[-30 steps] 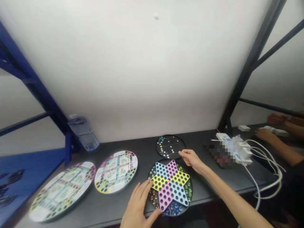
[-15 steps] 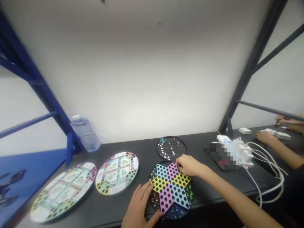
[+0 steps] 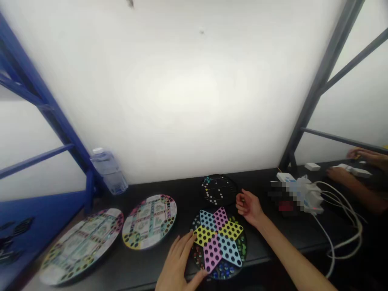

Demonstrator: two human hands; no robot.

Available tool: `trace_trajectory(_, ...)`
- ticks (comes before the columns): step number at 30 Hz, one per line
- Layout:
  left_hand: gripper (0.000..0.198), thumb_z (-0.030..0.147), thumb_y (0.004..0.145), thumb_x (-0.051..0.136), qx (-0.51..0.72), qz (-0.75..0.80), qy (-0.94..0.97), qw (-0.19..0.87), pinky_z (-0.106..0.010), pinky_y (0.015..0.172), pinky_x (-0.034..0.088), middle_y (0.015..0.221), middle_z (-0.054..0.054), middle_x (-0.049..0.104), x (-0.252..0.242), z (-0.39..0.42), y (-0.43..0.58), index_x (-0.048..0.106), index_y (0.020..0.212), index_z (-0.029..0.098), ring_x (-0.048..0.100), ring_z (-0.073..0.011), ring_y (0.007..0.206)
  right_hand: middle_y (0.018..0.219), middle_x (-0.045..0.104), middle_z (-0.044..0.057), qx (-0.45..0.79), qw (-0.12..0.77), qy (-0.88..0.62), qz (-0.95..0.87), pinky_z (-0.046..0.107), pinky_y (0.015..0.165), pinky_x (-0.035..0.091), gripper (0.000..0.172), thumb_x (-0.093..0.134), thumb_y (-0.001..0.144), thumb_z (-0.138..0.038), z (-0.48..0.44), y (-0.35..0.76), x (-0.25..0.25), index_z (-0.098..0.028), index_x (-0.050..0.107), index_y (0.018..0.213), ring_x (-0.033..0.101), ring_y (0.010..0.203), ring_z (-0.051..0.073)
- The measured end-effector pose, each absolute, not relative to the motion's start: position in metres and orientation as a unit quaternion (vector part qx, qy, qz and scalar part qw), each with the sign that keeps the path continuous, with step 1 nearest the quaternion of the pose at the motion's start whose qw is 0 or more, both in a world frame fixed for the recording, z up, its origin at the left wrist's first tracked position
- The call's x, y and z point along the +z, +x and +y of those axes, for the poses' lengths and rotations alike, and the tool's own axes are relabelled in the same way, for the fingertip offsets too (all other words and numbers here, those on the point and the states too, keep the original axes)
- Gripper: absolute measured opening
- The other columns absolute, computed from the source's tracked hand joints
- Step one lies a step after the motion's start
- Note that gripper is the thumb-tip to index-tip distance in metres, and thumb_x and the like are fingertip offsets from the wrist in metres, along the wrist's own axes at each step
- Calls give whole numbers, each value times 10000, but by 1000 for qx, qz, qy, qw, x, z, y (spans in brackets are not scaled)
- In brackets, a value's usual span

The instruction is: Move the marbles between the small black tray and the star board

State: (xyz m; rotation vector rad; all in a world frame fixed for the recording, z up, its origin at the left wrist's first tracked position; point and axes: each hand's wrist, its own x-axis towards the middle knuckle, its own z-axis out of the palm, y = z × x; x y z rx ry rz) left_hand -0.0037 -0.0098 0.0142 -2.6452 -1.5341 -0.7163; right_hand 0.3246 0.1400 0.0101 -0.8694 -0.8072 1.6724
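Observation:
A round Chinese checkers board [image 3: 216, 232] lies on the black table, with a star of pink, yellow and light blue points full of dark holes. Glass marbles [image 3: 226, 270] fill the pockets around the star: blue at the front, red at the left, green at the right. My left hand [image 3: 178, 262] grips the board's left rim, fingers on the upper side, thumb near the front pink point. Just off the board's upper right, my right hand [image 3: 249, 207] is raised with its fingers curled together. What they hold, if anything, is hidden.
Behind it lies a dark round board [image 3: 220, 189] with small pegs. Two round printed boards [image 3: 150, 221] lie left, near a clear bottle [image 3: 109, 169]. At right are a power strip [image 3: 303, 194], cables [image 3: 345, 210] and another person's hand [image 3: 338, 174]. Metal posts frame both sides.
My right hand has lifted off the board's upper right edge and moved right, turning its curled fingers into view. My left hand stays on the rim. The picture has brightened.

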Motion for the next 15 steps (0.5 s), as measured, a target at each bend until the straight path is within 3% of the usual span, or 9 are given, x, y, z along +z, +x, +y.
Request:
trace_trajectory(4,797,532,848,654,-239,-491,-838,0,-518,1095,456,1498,-75,480,15,-10,-3,299,1527,313,484,-307,1356,455,272,-96,564,487,-481,-462,221,411,132,466,612,804,-594,137,319,12,-201,466,600,174,402,61)
trace_trajectory(9,799,534,849,654,-235,-486,-842,0,-511,1094,458,1502,-85,473,15,-10,-3,300,1529,308,488,-311,1353,555,563,-6,276,284,-529,-751,249,541,307,257,672,796,-412,120,320,38,-179,711,695,461,541,123)
trace_trajectory(11,804,533,847,656,-233,-491,-839,-2,-507,1087,468,1499,-87,477,14,-11,-3,296,1531,310,486,-315,1354,630,645,20,217,207,-516,-802,260,604,350,163,641,811,-306,115,320,49,-193,751,768,537,595,145)
trace_trajectory(15,800,525,855,648,-238,-492,-837,-5,-505,1087,468,1499,-84,478,13,-11,-4,284,1535,310,477,-310,1362,816,737,80,162,121,-501,-841,278,677,379,163,607,795,-200,113,317,63,-210,768,814,640,761,205)
